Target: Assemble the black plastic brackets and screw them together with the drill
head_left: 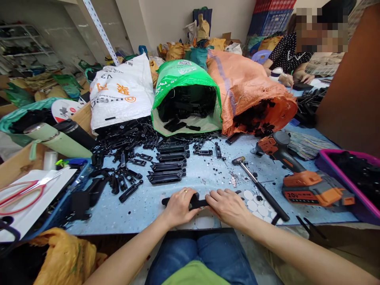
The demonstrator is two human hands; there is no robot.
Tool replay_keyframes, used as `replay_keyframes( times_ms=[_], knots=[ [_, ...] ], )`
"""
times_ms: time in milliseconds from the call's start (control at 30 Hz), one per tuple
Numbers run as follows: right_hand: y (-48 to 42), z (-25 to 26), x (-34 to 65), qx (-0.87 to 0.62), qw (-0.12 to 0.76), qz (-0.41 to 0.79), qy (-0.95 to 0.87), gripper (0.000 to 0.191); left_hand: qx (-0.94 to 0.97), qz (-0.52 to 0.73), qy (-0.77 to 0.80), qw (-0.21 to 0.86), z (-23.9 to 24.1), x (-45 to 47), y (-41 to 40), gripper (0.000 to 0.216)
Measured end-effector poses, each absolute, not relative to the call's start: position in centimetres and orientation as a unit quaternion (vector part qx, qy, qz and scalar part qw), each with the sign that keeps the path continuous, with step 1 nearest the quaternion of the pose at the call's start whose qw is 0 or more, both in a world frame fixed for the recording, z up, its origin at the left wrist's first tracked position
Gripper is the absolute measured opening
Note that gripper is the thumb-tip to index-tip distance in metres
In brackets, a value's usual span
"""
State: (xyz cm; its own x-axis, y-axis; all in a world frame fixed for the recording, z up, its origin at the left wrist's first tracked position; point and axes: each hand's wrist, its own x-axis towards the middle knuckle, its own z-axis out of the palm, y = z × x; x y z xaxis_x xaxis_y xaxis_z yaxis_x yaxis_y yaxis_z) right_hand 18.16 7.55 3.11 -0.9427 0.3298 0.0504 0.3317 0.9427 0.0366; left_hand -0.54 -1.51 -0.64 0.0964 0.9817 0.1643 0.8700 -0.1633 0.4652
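My left hand [181, 206] and my right hand [227, 205] are both closed around one long black plastic part [198, 202], low over the table's front edge. Fingers cover much of it, so its full shape is hidden. Just beyond my hands lies a row of black bar-shaped assemblies [166, 176], laid side by side. Loose black linkage pieces [127, 178] are heaped to their left. A hammer [261, 190] with a black handle rests to the right of my right hand, beside white round discs [252, 202].
White [121, 95], green [187, 79] and orange sacks [249, 87] stand along the back, spilling black parts. An orange-black cordless drill [308, 178] and pink-rimmed bin [326, 152] are at right. Red-handled scissors [26, 194] lie at left. A co-worker [291, 55] sits at far right.
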Motion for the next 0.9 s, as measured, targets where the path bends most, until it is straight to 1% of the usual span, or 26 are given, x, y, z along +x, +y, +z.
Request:
replay_keyframes(
  times_ms=[233,367,433,500,533,567,633,667,800,900],
  knots=[
    [8.2,4.1,17.4,-0.170,0.015,-0.022,-0.985,0.020,0.704,0.258,0.651,0.117,-0.3,-0.5,-1.1,0.037],
    [8.7,2.3,18.1,-0.188,0.027,0.012,-0.982,0.024,0.710,0.206,0.658,0.144,-0.1,-0.3,-0.9,0.039],
    [9.3,0.8,19.1,-0.203,0.047,0.038,-0.977,0.028,0.722,0.171,0.651,0.159,0.2,0.1,0.0,0.044],
    [9.9,-0.7,20.5,-0.213,0.077,0.057,-0.972,0.031,0.742,0.160,0.633,0.154,0.7,0.8,2.1,0.051],
    [10.1,-1.2,21.2,-0.220,0.090,0.065,-0.969,0.032,0.746,0.162,0.630,0.146,1.0,1.2,3.7,0.051],
    [10.1,-1.6,21.9,-0.229,0.099,0.074,-0.965,0.032,0.747,0.167,0.629,0.137,1.3,1.8,5.6,0.049],
    [10.0,-1.8,23.1,-0.255,0.102,0.098,-0.957,0.030,0.720,0.161,0.661,0.140,1.7,3.3,10.0,0.032],
    [9.8,-1.7,23.5,-0.266,0.097,0.113,-0.953,0.029,0.710,0.162,0.670,0.145,1.7,4.1,12.3,0.028],
    [10.0,-0.7,24.2,-0.298,0.082,0.151,-0.939,0.021,0.658,0.170,0.715,0.167,0.6,7.6,19.2,0.030],
    [13.0,-0.1,24.5,-0.396,0.126,0.111,-0.903,0.027,0.643,0.186,0.721,0.178,-0.4,8.7,20.7,0.020]
  ],
)
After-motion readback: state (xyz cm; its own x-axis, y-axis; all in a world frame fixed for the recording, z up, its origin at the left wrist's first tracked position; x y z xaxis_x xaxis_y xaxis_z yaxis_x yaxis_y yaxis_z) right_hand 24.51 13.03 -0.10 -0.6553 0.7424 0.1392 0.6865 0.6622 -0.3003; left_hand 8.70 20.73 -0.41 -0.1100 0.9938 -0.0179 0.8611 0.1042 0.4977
